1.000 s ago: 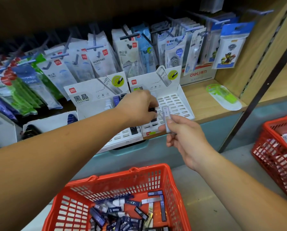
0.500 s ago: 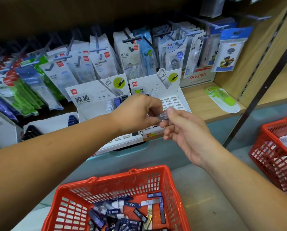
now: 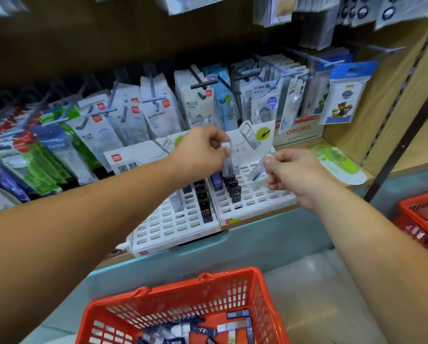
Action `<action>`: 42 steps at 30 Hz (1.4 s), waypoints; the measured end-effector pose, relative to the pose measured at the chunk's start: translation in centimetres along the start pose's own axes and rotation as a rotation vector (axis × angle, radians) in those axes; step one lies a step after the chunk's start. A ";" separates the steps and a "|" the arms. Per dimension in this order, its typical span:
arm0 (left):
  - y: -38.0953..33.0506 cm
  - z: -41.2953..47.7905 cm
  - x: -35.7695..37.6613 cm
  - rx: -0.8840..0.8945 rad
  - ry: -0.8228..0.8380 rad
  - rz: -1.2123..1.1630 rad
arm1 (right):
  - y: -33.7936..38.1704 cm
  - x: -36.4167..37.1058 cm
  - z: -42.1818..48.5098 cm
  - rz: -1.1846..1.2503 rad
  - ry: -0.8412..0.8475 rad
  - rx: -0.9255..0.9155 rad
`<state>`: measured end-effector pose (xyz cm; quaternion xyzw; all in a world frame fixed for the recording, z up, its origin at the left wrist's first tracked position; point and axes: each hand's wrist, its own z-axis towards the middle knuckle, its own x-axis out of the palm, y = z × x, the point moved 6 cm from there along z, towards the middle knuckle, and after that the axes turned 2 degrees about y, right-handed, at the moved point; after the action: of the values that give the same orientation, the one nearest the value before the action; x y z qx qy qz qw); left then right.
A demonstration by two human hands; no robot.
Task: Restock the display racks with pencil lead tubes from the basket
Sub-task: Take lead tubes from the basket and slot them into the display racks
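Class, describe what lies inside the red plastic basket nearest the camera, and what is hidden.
Inside the red plastic basket lie loose pencil lead tubes, dark blue, white and clear, jumbled together. The frame edge cuts off its near part, so the rest cannot be seen.

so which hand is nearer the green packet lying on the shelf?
Right. The right hand is just left of the green packet; the left hand is further left, over the racks.
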<state>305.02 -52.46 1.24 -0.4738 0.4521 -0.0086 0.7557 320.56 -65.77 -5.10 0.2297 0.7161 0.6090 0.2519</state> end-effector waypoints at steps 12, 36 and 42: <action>1.3 3.2 3.1 0.042 0.043 0.163 | -1.8 0.4 3.3 -0.113 -0.050 -0.298; 0.9 2.4 4.3 0.062 0.133 0.426 | -1.8 3.6 4.8 -0.440 0.148 -0.534; 0.7 0.4 1.2 0.103 0.037 0.387 | -2.2 3.6 4.4 -0.609 0.098 -0.474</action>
<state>305.72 -52.36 -0.01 -0.3386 0.5476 0.1049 0.7579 320.55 -60.48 -8.17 -0.0875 0.6020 0.6652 0.4329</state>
